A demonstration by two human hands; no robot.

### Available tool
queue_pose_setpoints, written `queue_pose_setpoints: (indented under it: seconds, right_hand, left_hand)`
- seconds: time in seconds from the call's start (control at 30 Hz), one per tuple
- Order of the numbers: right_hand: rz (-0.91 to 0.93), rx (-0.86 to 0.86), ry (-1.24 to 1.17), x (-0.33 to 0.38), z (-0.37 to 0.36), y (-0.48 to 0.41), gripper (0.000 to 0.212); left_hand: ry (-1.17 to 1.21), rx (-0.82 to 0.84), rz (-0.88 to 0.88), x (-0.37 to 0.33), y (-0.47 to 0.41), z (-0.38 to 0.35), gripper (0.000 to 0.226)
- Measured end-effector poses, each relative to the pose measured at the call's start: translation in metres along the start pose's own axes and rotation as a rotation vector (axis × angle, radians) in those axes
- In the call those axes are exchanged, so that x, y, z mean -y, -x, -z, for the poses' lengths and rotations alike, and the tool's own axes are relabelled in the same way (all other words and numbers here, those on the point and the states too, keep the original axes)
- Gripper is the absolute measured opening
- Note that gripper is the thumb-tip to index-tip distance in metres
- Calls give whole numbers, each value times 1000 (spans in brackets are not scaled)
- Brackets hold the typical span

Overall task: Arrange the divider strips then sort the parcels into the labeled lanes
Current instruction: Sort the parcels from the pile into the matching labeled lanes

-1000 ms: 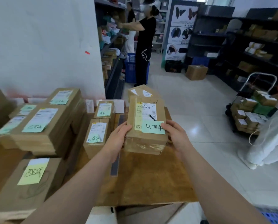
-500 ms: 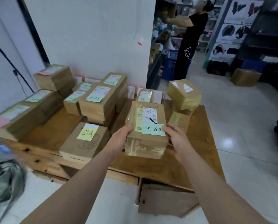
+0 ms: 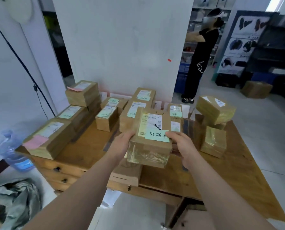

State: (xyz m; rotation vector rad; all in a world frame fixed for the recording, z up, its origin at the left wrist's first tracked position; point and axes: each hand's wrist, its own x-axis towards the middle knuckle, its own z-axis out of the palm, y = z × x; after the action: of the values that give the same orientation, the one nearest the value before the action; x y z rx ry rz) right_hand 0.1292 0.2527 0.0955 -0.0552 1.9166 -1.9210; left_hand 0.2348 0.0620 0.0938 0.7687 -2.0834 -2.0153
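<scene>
Parcel [image 3: 151, 138] with green note [image 3: 157, 136] "处理中" clamped in both hands' grip, left hand [image 3: 122, 143], right hand [image 3: 183, 146], now higher above the surface [image 3: 238, 171], view swung left.

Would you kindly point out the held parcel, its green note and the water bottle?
held parcel [image 3: 147, 154]: head view, taped front face.
green note [image 3: 156, 136]: head view, handwritten middle.
water bottle [image 3: 12, 150]: head view, blue body.

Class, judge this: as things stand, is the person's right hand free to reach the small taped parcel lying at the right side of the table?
Probably not yet. The right hand and left hand both grip the held parcel. The small taped parcel lies close by with nothing between, so the path looks clear.
</scene>
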Motion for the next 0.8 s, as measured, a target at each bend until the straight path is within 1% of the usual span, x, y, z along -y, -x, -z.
queue_pose_setpoints:
  seconds: [0.13, 0.23, 0.33, 0.43, 0.53, 0.63, 0.73, 0.8]
  right_hand:
    - [66, -13, -50, 12, -67, 4, 26]
    - [87, 19, -74, 19, -112, 4, 23]
    - [78, 41, -37, 22, -156, -5, 28]
    - [51, 87, 3, 21, -194, -21, 33]
    - [8, 130, 32, 12, -227, -40, 34]
    - [-44, 165, 60, -1, -252, -58, 25]
    - [-101, 167, 89, -16, -269, -73, 9]
    - [-138, 162, 110, -26, -279, -82, 8]
  left_hand:
    - [5, 14, -51, -13, -8, 63, 39]
    - [-24, -33, -69, -18, -17, 107, 41]
    - [10, -84, -39, -16, -28, 145, 40]
    - [45, -167, 9, -14, -40, 177, 34]
    - [54, -204, 23, -8, -53, 205, 33]
    - [70, -200, 19, 7, -66, 229, 30]
    - [79, -183, 89, 25, -86, 249, 23]
    - [58, -163, 137, 37, -101, 259, 28]
